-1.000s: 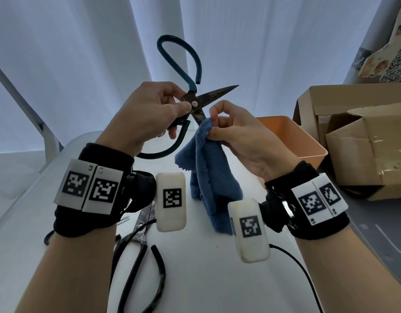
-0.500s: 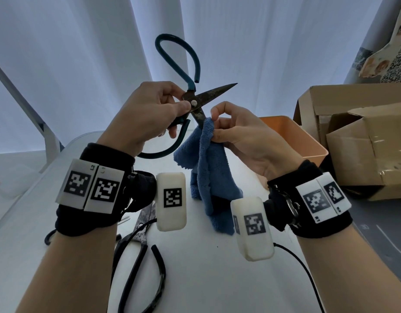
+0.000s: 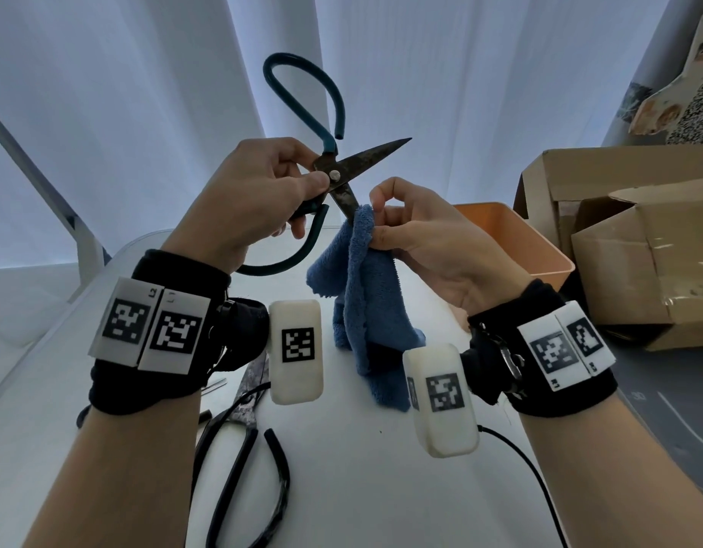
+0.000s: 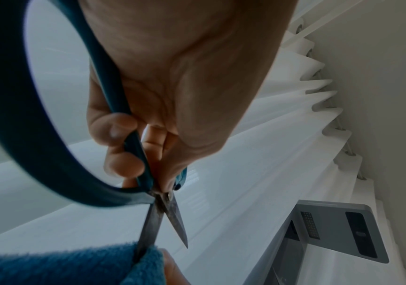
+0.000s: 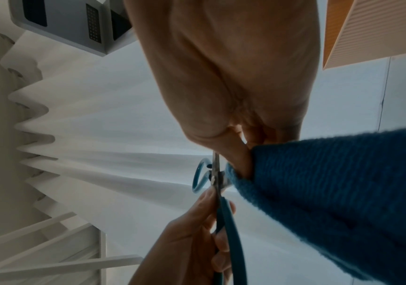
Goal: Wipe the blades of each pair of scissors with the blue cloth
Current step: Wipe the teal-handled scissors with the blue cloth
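Note:
My left hand [image 3: 286,191] grips a pair of teal-handled scissors [image 3: 343,172] at the pivot, held up above the table with the blades spread apart. The upper blade [image 3: 377,154] points right and is bare. My right hand [image 3: 385,227] pinches the blue cloth [image 3: 365,294] around the tip of the lower blade [image 3: 345,197]. The left wrist view shows that blade [image 4: 148,229] running into the cloth fold [image 4: 123,258]. In the right wrist view the cloth [image 5: 331,192] hangs from my fingers beside the scissors [image 5: 215,173]. A second pair of black-handled scissors [image 3: 243,421] lies on the white table [image 3: 381,488].
An orange bin [image 3: 512,239] stands at the table's right edge behind my right hand. Cardboard boxes [image 3: 638,251] sit further right. A black cable [image 3: 531,468] trails from my right wrist. White curtains hang behind the table.
My right hand has slid the cloth down the lower blade from near the pivot toward its tip. The left hand holds the scissors almost still.

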